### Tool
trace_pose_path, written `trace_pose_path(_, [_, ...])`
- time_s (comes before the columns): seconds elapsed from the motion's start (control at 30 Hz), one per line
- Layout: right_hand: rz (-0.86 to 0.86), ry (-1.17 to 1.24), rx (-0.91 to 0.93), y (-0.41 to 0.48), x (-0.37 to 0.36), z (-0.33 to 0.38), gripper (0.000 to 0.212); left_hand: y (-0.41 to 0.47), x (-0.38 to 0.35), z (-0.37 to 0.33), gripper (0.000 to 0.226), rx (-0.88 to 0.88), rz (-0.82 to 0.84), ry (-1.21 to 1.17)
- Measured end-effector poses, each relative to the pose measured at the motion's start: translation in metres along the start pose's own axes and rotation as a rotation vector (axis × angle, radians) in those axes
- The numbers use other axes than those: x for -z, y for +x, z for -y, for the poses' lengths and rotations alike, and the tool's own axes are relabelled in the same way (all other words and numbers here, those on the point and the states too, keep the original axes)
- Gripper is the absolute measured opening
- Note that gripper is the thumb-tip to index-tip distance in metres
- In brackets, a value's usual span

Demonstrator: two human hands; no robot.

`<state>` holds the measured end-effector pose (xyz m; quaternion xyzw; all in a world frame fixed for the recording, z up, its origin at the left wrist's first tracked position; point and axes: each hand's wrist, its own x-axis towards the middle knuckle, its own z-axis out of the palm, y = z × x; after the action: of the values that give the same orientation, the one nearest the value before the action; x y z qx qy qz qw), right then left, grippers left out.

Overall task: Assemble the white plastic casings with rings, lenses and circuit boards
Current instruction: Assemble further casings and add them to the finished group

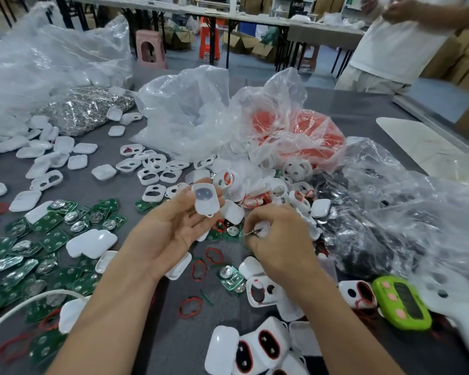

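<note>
Circuit boards, green and flat with shiny round metal cells on them, are spread at the left of the grey table, probably as stock to be picked up one by one. Above them, smooth white shells with rounded corners are scattered.

Toward the middle, the left hand is turned palm up, and a white casing is gripped between thumb and fingertips with its face tilted toward the eyes. A grey oval window is seen in it, so a lens is judged to be seated already. The casing is held high and free of the pile, probably so that the next part can be brought to it. Below it, thin red rings with a soft, bent outline lie on the table.

The right hand is closed in a pinch on a small white part with a thin metal piece at it; what exactly it is cannot be told. This hand is held low over the pile, near the casing.

Farther right, a crumpled clear bag holds red parts. Finished casings with red-edged windows are gathered at the lower edge.
</note>
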<state>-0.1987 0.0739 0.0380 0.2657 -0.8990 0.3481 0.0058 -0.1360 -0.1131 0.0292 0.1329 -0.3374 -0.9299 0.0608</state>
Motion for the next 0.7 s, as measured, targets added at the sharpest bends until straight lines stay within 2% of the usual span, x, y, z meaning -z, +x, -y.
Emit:
trace_pose_path(0.1, [-0.082, 0.508, -0.149, -0.001, 0.014, -0.004, 0.025, 0.002, -0.004, 0.007, 0.037, 0.019, 0.015, 0.04])
trace_pose_path(0.23, [-0.019, 1.068, -0.44, 0.004, 0.02, -0.007, 0.03, 0.005, -0.011, 0.018, 0.029, 0.044, 0.052, 0.113])
trace_pose_path(0.3, [0.012, 1.259, -0.506, 0.008, 0.02, -0.008, 0.03, 0.007, -0.013, 0.021, 0.03, 0.048, 0.065, 0.136])
trace_pose_path(0.4, [0.017, 1.213, -0.458, 0.01, 0.02, -0.01, 0.026, 0.009, -0.015, 0.024, 0.032, 0.065, 0.099, 0.15])
trace_pose_path(0.57, [0.0, 1.074, -0.368, 0.011, 0.022, -0.013, 0.034, 0.01, -0.016, 0.025, 0.033, 0.107, 0.158, 0.162])
trace_pose_path(0.63, [-0.033, 1.049, -0.365, 0.011, 0.025, -0.016, 0.028, 0.011, -0.015, 0.026, 0.039, 0.113, 0.167, 0.173])
trace_pose_path(0.7, [-0.035, 1.066, -0.365, 0.012, 0.027, -0.018, 0.019, 0.012, -0.015, 0.027, 0.035, 0.121, 0.175, 0.184])
